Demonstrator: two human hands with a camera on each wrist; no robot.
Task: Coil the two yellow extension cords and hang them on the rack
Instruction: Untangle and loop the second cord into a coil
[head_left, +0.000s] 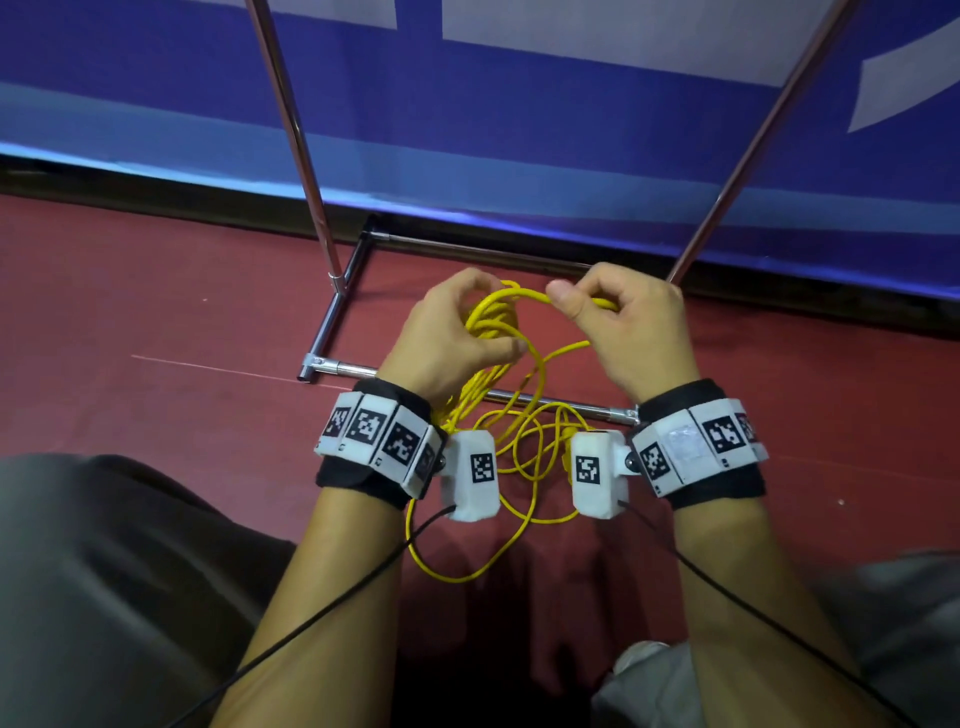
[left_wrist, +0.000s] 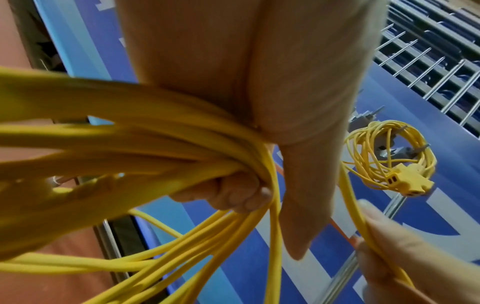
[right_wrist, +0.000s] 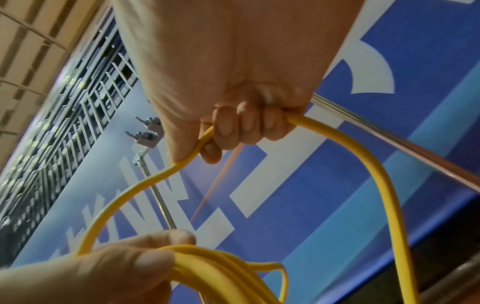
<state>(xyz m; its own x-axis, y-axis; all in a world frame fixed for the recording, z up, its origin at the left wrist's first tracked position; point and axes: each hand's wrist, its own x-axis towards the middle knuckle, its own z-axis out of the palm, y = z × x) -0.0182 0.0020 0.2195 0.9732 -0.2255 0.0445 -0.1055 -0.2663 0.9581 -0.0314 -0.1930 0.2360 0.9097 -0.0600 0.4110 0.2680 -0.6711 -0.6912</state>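
My left hand (head_left: 457, 322) grips a bundle of several loops of a yellow extension cord (head_left: 493, 322); the left wrist view shows my fingers (left_wrist: 233, 193) curled round the loops (left_wrist: 155, 148). Just to its right, my right hand (head_left: 623, 322) grips a single strand of the same cord (right_wrist: 337, 148) in its curled fingers (right_wrist: 246, 125). The loose remainder of the cord (head_left: 519, 467) lies tangled on the red floor below my wrists. A second yellow cord (left_wrist: 384, 156), coiled, hangs on a rack hook, its socket end (left_wrist: 405, 181) dangling.
The chrome rack stands ahead: two slanted uprights (head_left: 296, 135) (head_left: 769, 130) and a rectangular base bar (head_left: 343, 369) on the red floor (head_left: 156, 312). A blue and white banner (head_left: 519, 104) is behind it. My knees (head_left: 104, 571) are at the lower corners.
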